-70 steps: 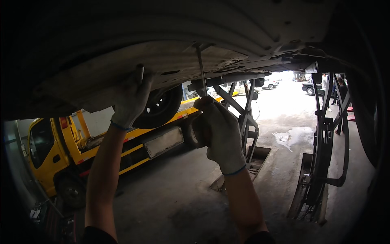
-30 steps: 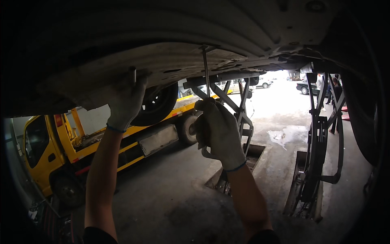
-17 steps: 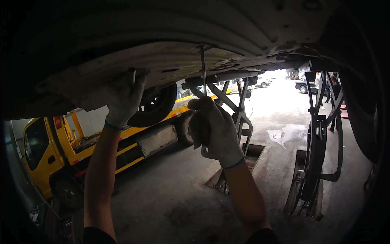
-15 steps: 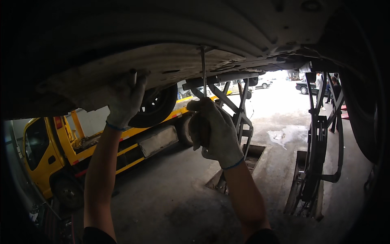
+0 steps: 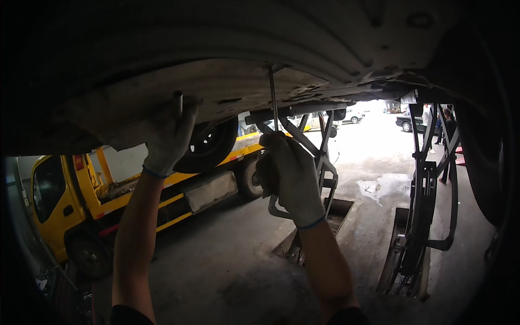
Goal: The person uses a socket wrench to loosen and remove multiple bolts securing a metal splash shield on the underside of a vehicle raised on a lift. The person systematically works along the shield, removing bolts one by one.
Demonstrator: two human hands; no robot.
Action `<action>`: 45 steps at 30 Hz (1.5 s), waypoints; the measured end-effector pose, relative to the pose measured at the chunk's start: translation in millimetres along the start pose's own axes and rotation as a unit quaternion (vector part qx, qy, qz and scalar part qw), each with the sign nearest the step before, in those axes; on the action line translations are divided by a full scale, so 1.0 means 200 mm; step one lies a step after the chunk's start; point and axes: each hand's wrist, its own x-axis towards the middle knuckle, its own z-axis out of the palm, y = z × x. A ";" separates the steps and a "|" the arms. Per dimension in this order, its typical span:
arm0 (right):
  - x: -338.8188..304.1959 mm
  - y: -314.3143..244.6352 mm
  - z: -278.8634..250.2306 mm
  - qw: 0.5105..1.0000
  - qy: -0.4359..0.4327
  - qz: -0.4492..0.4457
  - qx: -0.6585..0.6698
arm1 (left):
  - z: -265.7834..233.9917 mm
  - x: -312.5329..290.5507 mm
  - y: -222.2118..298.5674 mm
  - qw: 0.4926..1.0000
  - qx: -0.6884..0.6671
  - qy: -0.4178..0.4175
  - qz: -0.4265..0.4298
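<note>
Overhead, the dark underside panel point(image 5: 244, 81) of a raised car fills the upper part of the view. My right hand point(image 5: 295, 179), in a pale glove, is closed round a long-shafted metal tool point(image 5: 273, 100). Its thin shaft stands nearly upright and meets the panel at the top; the grip is mostly hidden by my fingers, with a curved piece showing below the palm. My left hand point(image 5: 172, 135), also gloved, is raised close under the panel. A short metal rod point(image 5: 178, 103) sticks up from its closed fingers; the rest of it is hidden.
A yellow flatbed truck point(image 5: 70, 208) stands at left, with a dark wheel point(image 5: 208, 143) hanging in front of it. Scissor lift legs point(image 5: 322, 157) point(image 5: 425, 189) rise from floor recesses. People point(image 5: 448, 135) and parked cars point(image 5: 353, 116) are in the bright background.
My right hand has shifted slightly right, and the curved piece below its palm shows more clearly. My left hand stays near the panel, and the shaft still meets the panel.
</note>
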 end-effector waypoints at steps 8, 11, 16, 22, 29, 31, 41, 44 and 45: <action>0.04 0.09 0.03 0.957 0.126 -0.149 -0.213 | -0.03 0.06 0.00 0.998 -0.026 0.050 0.010; 0.03 0.06 0.03 0.933 0.150 -0.139 -0.296 | -0.05 0.07 0.01 0.998 -0.024 0.048 0.011; 0.06 0.10 -0.02 0.855 0.206 -0.250 -0.405 | -0.04 0.05 -0.01 0.999 -0.009 0.032 0.019; -0.06 -0.07 -0.01 0.998 -0.037 0.037 -0.029 | 0.00 -0.02 0.03 0.976 -0.176 -0.005 -0.125; 0.02 0.02 -0.01 0.973 0.085 -0.106 -0.186 | -0.03 0.09 0.00 0.997 -0.039 0.074 0.003; 0.02 0.01 0.02 0.948 0.131 -0.115 -0.266 | -0.04 0.08 0.00 0.996 -0.053 0.073 0.003; -0.06 0.01 0.01 0.999 0.006 0.017 -0.044 | -0.08 0.05 0.04 0.899 -0.321 -0.146 -0.261; -0.07 0.05 -0.01 0.997 -0.022 -0.028 -0.072 | -0.10 0.06 0.07 0.909 -0.310 -0.148 -0.238; -0.08 0.04 -0.01 0.999 -0.021 -0.011 -0.044 | -0.11 0.06 0.08 0.935 -0.275 -0.119 -0.192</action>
